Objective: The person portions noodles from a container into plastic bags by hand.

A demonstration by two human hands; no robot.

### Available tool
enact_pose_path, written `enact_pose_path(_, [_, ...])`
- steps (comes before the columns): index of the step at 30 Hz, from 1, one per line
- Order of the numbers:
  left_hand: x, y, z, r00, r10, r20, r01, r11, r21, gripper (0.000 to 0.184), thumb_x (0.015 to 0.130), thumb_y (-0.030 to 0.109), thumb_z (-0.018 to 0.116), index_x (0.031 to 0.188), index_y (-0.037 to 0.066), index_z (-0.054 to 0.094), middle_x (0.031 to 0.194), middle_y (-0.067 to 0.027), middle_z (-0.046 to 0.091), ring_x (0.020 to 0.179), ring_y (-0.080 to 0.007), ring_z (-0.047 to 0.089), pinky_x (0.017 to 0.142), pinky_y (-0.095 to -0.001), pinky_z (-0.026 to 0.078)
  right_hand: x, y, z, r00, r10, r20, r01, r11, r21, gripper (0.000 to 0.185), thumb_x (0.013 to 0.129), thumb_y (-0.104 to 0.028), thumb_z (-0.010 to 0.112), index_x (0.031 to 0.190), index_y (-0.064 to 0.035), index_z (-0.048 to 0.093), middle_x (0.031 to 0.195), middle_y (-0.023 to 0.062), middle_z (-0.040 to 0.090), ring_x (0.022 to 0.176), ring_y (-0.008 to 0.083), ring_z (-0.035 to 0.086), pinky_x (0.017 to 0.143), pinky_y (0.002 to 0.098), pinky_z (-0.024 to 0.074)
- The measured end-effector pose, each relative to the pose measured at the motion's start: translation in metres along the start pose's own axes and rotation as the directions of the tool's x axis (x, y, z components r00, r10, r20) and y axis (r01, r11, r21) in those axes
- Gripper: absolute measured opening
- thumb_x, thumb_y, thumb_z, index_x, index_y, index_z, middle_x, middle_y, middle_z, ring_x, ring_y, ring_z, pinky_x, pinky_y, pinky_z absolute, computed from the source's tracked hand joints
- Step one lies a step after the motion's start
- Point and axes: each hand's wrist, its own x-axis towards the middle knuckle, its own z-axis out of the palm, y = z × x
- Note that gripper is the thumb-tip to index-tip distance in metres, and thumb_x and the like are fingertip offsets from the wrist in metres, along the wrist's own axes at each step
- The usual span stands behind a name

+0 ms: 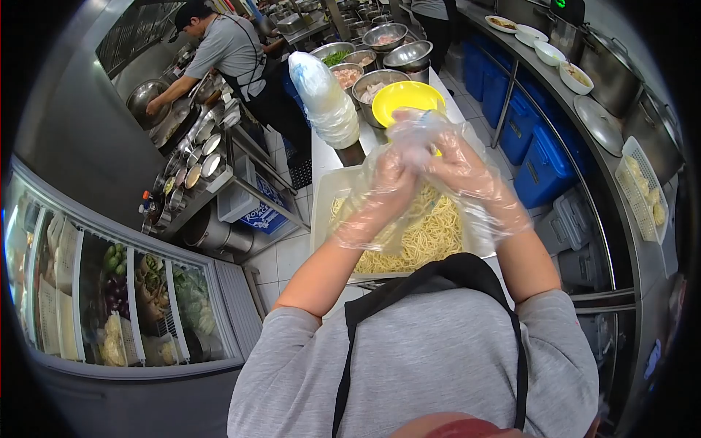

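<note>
Both my hands wear loose clear plastic gloves and meet above a white tub [319, 212] of yellow noodles [420, 237]. My left hand [388, 179] and my right hand [456, 164] are closed on the gathered top of a clear plastic bag [415, 139]. Thin plastic hangs below them over the noodles; glare hides where gloves end and bag begins. Just beyond my hands, a yellow plate [405, 102] rests on metal bowls. Left of it stands a tall stack of translucent plastic bags [321, 98] on a metal container.
Several metal bowls [385, 36] of ingredients crowd the far table. A co-worker [234, 58] handles a wok at the stove, upper left. A glass-topped fridge [124, 292] is at lower left. Along the right run a counter [584, 124] with dishes and pots, and blue bins [544, 168].
</note>
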Motion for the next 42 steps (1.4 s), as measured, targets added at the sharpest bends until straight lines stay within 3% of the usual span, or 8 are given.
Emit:
enact_pose_path(4, [0.005, 0.012, -0.006, 0.941, 0.276, 0.197, -0.339, 0.726, 0.599, 0.038, 0.083, 0.011, 0.057, 0.119, 0.005, 0.051, 0.109, -0.0176, 0.058, 0.102, -0.0304, 0.056, 0.086, -0.0356, 0.044, 0.007, 0.005, 0.012, 0.972, -0.22, -0.08, 0.173, 0.905, -0.39, 0.031, 0.087, -0.022, 0.055, 0.109, -0.0006, 0.059, 0.109, 0.0161, 0.058, 0.107, 0.034, 0.052, 0.102, 0.0422, 0.032])
enact_pose_path(10, [0.002, 0.005, -0.01, 0.995, 0.057, 0.078, -0.081, 0.934, 0.349, 0.032, 0.09, 0.019, 0.056, 0.118, 0.004, 0.05, 0.107, -0.0081, 0.059, 0.092, -0.022, 0.06, 0.074, -0.0321, 0.049, 0.007, -0.003, -0.002, 0.953, -0.303, 0.006, 0.276, 0.859, -0.431, 0.041, 0.088, -0.035, 0.054, 0.112, -0.0026, 0.057, 0.115, 0.0142, 0.054, 0.112, 0.0295, 0.048, 0.1, 0.0412, 0.0337])
enact_pose_path(12, [-0.006, -0.013, -0.011, 0.949, -0.022, -0.315, -0.079, 0.95, -0.303, 0.028, 0.094, 0.019, 0.052, 0.117, 0.002, 0.05, 0.094, -0.0031, 0.06, 0.078, -0.0126, 0.059, 0.065, -0.0263, 0.049, 0.004, 0.005, -0.007, 0.967, -0.238, -0.095, 0.185, 0.905, -0.384, 0.051, 0.087, -0.045, 0.054, 0.118, -0.0042, 0.054, 0.121, 0.0124, 0.05, 0.118, 0.0255, 0.045, 0.101, 0.0382, 0.0346])
enact_pose_path(16, [-0.007, 0.014, -0.005, 0.898, 0.002, -0.439, -0.172, 0.921, -0.348, 0.021, 0.097, 0.017, 0.048, 0.113, 0.003, 0.05, 0.088, -0.0021, 0.056, 0.073, -0.008, 0.054, 0.062, -0.0211, 0.046, -0.02, 0.042, 0.012, 0.924, 0.142, -0.356, 0.014, 0.916, 0.401, 0.096, 0.075, -0.058, 0.067, 0.143, -0.0102, 0.019, 0.134, 0.0108, 0.038, 0.127, 0.0244, 0.038, 0.101, 0.0368, 0.0378])
enact_pose_path(27, [-0.01, 0.001, 0.005, 0.768, -0.221, -0.601, -0.087, 0.894, -0.439, 0.022, 0.094, 0.009, 0.053, 0.114, 0.003, 0.05, 0.083, -0.0024, 0.056, 0.073, -0.0076, 0.051, 0.066, -0.0259, 0.046, -0.021, 0.04, 0.042, 0.898, 0.251, -0.361, -0.092, 0.91, 0.404, 0.077, 0.07, -0.016, 0.078, 0.131, -0.0043, 0.033, 0.125, 0.0129, 0.041, 0.118, 0.0242, 0.043, 0.102, 0.0349, 0.0359])
enact_pose_path(30, [-0.003, -0.031, -0.029, 0.888, 0.445, -0.111, -0.114, 0.449, 0.886, 0.024, 0.087, 0.007, 0.06, 0.11, 0.003, 0.055, 0.084, -0.0078, 0.06, 0.074, -0.016, 0.057, 0.066, -0.0307, 0.047, -0.011, 0.03, 0.013, 0.963, -0.19, -0.191, 0.028, 0.776, -0.63, 0.07, 0.079, -0.024, 0.068, 0.136, -0.0082, 0.03, 0.129, 0.0165, 0.044, 0.123, 0.0312, 0.042, 0.107, 0.0422, 0.0268])
enact_pose_path(35, [0.003, 0.02, -0.009, 0.972, 0.223, 0.067, -0.23, 0.873, 0.431, 0.029, 0.072, 0.005, 0.065, 0.102, 0.005, 0.061, 0.087, -0.0186, 0.061, 0.081, -0.0373, 0.06, 0.067, -0.0387, 0.048, 0.006, -0.006, 0.031, 0.919, -0.341, -0.197, 0.206, 0.843, -0.498, 0.018, 0.087, -0.019, 0.056, 0.095, -0.0051, 0.065, 0.122, 0.0116, 0.054, 0.128, 0.0367, 0.034, 0.107, 0.0473, 0.0203])
enact_pose_path(42, [-0.003, 0.026, -0.016, 0.946, 0.316, -0.071, -0.249, 0.85, 0.463, 0.016, 0.079, 0.002, 0.057, 0.094, -0.001, 0.057, 0.088, -0.0189, 0.06, 0.08, -0.0373, 0.06, 0.069, -0.0403, 0.047, -0.012, -0.024, 0.035, 0.915, -0.311, -0.258, 0.234, 0.928, -0.291, 0.02, 0.088, -0.018, 0.055, 0.097, -0.0033, 0.063, 0.12, 0.0113, 0.052, 0.12, 0.0319, 0.041, 0.104, 0.0438, 0.028])
